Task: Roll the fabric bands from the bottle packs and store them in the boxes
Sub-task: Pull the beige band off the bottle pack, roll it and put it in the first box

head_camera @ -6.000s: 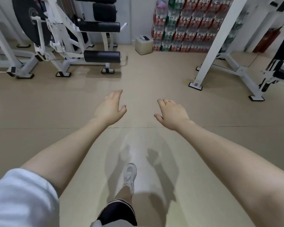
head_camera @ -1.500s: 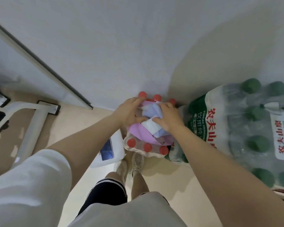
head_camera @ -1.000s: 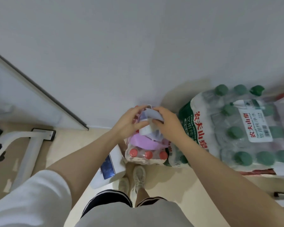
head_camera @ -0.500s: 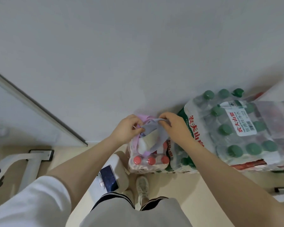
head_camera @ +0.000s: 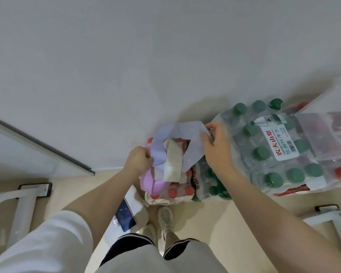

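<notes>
Pale lilac fabric band loop (head_camera: 187, 134) stretched L–R above red-capped bottle pack (head_camera: 171, 192). Left hand (head_camera: 139, 161) grip pinches its lower-left end, right hand (head_camera: 215, 146) its upper-right (beige band (head_camera: 173, 164) hangs between). Hands equally near.

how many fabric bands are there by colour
lavender-blue band, held up by left hand and right hand: 1
beige band, draped over it: 1
pink band, on the red-capped bottle pack: 1
total: 3
</notes>
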